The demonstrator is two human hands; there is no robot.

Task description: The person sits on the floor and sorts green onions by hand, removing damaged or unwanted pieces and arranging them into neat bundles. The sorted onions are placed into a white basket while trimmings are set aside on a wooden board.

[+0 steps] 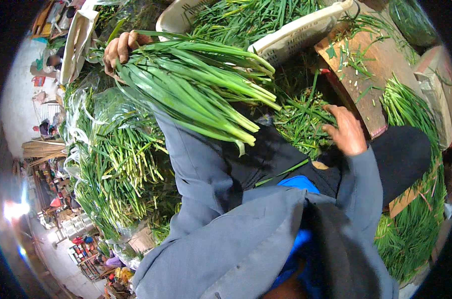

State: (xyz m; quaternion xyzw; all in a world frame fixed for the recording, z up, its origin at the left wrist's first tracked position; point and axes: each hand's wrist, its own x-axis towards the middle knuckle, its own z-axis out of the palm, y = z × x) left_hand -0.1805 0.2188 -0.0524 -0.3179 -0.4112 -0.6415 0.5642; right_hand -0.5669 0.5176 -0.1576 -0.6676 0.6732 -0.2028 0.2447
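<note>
My left hand [119, 50] is closed around the leafy end of a bunch of flat-leaved greens that look like garlic chives [199, 86]. The bunch fans out to the right, its pale stem ends pointing down and right above my leg. My right hand [347, 129] holds nothing and has its fingers apart. It hovers at the edge of a heap of loose leaves and scraps [304, 123] between my legs; whether it touches them I cannot tell. One long loose leaf [285, 172] lies across my lap.
A white plastic basket [297, 31] filled with leaves stands ahead. To the right, a wooden board [375, 63] bears scraps, with a stem-ended bunch [405, 101] at its edge. Large heaps of greens lie left [125, 164] and right [412, 231], the left one partly under clear plastic.
</note>
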